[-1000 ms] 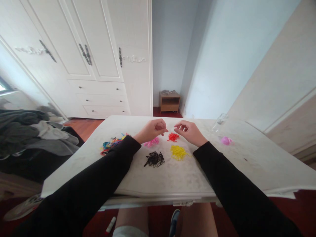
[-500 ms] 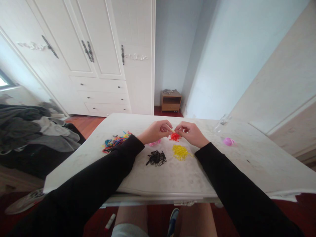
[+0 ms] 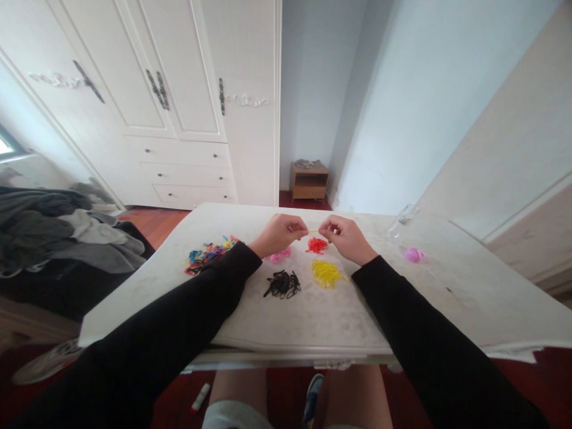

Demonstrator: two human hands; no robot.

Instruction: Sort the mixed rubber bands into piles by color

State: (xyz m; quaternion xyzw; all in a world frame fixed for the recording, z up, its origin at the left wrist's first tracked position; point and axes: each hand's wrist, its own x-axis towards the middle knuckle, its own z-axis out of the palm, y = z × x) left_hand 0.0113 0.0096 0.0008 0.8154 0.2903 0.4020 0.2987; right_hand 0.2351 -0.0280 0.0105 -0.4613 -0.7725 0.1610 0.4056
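Though close, hands (image 3: 277,233) (image 3: 349,240) within table edges (image 3: 304,344)

Wardrobe (image 3: 252,149): white, fitted with dark handles (image 3: 221,96).
Nightstand (image 3: 309,193): wooden, a grey cloth (image 3: 308,163) is laid on top.
Clothes (image 3: 36,232): grey and white, heaped at the left.
Floor (image 3: 152,222): a red-ended white tube (image 3: 201,396) is seen.

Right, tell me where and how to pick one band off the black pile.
Best pinch the black pile at its right edge, probably from above and the right: single loops splay outward there, while the middle looks tangled, and the left sleeve is on the opposite side.
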